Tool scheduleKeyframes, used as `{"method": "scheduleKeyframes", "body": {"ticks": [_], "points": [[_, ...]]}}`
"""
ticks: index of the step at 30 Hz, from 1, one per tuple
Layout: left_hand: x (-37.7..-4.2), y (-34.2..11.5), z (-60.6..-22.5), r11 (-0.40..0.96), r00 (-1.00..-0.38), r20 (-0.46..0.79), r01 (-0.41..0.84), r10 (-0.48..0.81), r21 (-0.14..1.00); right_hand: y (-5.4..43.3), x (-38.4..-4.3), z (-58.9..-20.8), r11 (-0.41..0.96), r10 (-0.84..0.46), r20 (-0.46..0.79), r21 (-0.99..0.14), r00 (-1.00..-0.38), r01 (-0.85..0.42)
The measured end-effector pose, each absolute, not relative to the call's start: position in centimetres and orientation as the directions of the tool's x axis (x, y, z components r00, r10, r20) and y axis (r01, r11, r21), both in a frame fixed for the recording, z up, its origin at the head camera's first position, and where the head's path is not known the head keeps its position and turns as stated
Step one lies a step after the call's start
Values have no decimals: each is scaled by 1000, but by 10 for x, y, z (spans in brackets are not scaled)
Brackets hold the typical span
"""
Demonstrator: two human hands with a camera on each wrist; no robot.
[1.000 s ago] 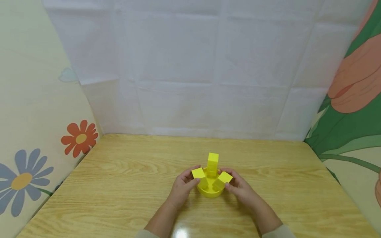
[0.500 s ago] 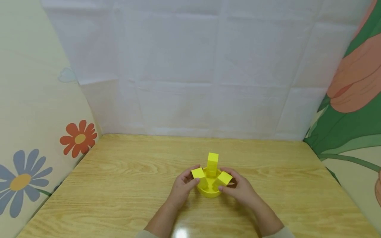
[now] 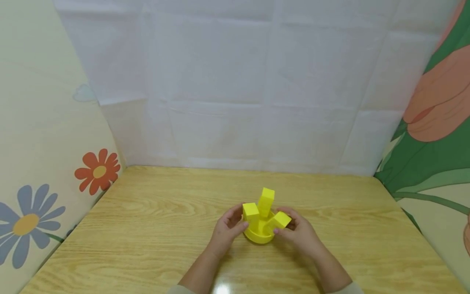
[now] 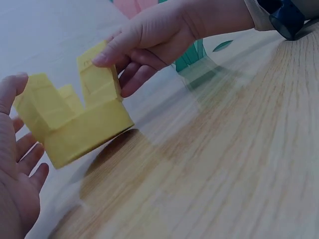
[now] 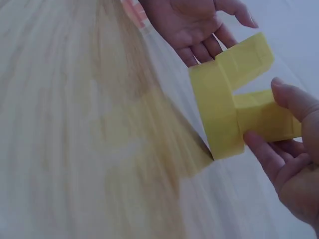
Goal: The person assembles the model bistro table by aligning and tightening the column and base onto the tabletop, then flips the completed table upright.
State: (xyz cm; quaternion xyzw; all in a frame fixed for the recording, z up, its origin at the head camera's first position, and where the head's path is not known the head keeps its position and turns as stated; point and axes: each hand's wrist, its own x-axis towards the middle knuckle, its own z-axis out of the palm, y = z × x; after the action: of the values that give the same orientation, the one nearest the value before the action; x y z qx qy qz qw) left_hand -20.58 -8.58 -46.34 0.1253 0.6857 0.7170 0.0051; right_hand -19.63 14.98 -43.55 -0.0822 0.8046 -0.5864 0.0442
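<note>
A shallow round yellow base (image 3: 258, 237) sits on the wooden table, with three square-topped yellow posts standing up from it. One post leans left (image 3: 251, 210), one rises at the back (image 3: 267, 200), and one leans right (image 3: 280, 220). My right hand (image 3: 302, 237) holds the right post, its thumb (image 5: 294, 99) on one face and its fingers curled against the other side. My left hand (image 3: 224, 232) is beside the left post. In the right wrist view, its thumb stands apart from that post and its loosely spread fingers are right at the base.
The wood-grain table (image 3: 154, 212) spreads out around the hands. Behind it hangs a creased white cloth (image 3: 220, 81). Flower-patterned panels flank it, with a red flower (image 3: 99, 171) on the left and green leaves (image 3: 422, 163) on the right. A dark watch (image 4: 286, 17) is on the right wrist.
The yellow piece has turned slightly, its left and back posts shifting rightward. The right thumb moved toward the near side of the right post, then slightly right with it. The left hand has barely moved.
</note>
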Motion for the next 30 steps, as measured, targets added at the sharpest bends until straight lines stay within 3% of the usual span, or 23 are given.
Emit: {"method": "scheduleKeyframes", "body": {"ticks": [5, 14, 21, 24, 30], "points": [[-206, -85, -463, -52, -954, 186, 178, 235, 983, 158, -197, -433, 172, -244, 48, -981, -969, -92], [-204, -85, -460, -15, -926, 89, 90, 366, 996, 159, -196, -429, 26, -310, 58, -997, -949, -69], [-201, -81, -459, -19, -939, 103, 102, 328, 995, 158, -195, -433, -106, -356, 121, -990, -927, -89], [-199, -79, -456, -59, -948, 126, 113, 292, 992, 159, -196, -434, -85, -359, 121, -992, -926, -96], [-197, -81, -446, -123, -952, 119, 87, 284, 989, 161, -197, -432, 86, -320, 127, -983, -939, -162]]}}
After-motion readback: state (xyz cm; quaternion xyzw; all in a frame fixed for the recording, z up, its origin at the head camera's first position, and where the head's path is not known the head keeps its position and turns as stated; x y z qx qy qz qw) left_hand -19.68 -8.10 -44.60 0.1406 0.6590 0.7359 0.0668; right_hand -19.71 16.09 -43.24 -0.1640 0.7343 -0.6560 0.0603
